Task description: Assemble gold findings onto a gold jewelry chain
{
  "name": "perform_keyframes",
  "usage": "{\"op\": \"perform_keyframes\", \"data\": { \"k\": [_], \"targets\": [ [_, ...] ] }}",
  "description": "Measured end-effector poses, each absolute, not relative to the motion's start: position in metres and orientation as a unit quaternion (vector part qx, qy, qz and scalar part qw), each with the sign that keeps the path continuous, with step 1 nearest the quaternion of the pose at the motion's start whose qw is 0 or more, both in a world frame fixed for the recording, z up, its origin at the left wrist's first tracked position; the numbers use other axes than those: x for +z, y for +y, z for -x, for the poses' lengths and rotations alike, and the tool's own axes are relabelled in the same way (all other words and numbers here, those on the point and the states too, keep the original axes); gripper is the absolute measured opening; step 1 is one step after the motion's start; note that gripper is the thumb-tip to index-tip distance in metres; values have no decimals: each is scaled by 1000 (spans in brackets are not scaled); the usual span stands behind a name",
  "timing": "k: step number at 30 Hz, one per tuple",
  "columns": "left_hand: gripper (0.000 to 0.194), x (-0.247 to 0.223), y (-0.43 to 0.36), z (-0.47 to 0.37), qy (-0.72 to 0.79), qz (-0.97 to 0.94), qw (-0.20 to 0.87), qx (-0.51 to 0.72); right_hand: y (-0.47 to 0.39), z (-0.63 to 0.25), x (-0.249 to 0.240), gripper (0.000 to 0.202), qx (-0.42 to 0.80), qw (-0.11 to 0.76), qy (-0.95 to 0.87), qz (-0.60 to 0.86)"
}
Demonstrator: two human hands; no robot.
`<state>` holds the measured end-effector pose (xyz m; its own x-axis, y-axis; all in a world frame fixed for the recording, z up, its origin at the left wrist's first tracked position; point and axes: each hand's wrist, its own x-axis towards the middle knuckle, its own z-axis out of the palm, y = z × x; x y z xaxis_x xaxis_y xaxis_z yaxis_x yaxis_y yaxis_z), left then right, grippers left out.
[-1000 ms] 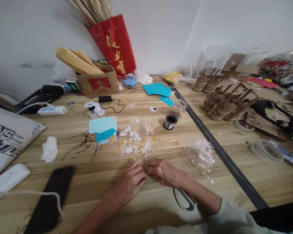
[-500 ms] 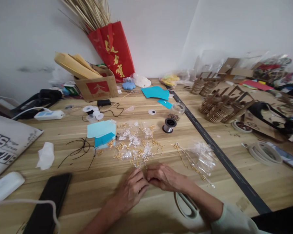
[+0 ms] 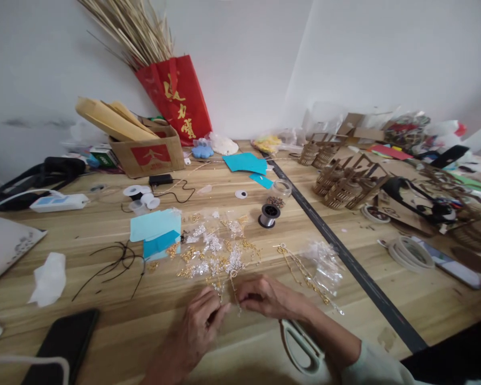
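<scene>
My right hand (image 3: pixel 260 295) has its fingers pinched together at a thin chain (image 3: pixel 235 291) that lies on the table with a ring at its upper end. Just left of it, my left hand (image 3: pixel 203 318) rests at the near edge of the bead pile, thumb and index finger apart, the tips close to some small gold pieces. Small bags and heaps of gold and clear beads (image 3: pixel 212 243) spread beyond both hands. Under my right forearm are the pale green scissor handles (image 3: pixel 301 347). Several gold and silver chains (image 3: pixel 304 272) lie to the right beside clear plastic bags (image 3: pixel 324 262).
A wire spool (image 3: pixel 269 215) and a glass jar (image 3: pixel 281 190) stand behind the beads. Blue cards (image 3: pixel 156 227), black cords (image 3: pixel 120 264) and a phone (image 3: pixel 64 345) are on the left. Small woven baskets (image 3: pixel 340 187) stand at the right.
The view has shifted, so the table items appear farther left. My hands have separated; my left thumb and index finger have spread apart, and more of the chain shows between the hands.
</scene>
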<state>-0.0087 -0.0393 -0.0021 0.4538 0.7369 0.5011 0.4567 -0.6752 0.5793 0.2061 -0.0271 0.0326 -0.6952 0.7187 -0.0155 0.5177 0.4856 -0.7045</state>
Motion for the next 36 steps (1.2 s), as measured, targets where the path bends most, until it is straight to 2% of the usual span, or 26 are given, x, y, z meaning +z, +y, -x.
{"op": "perform_keyframes", "data": {
  "k": [4,9,10,25,31,36],
  "targets": [
    [35,-4,-37,13,380,-819,189,386,-15,-225,49,14,261,169,-810,497],
    [36,-10,-36,14,386,-811,191,396,16,-250,50,18,66,-17,-802,593],
    [36,-11,-36,14,384,-811,193,397,24,-251,48,17,54,-30,-797,601],
    [37,-8,-37,17,375,-832,188,362,85,-222,10,26,-2,-92,-778,621],
    [36,-11,-38,18,375,-827,188,373,84,-236,0,21,4,-78,-784,616],
    [33,-9,-38,19,377,-825,201,371,79,-255,2,18,25,-33,-794,607]
  ]
}}
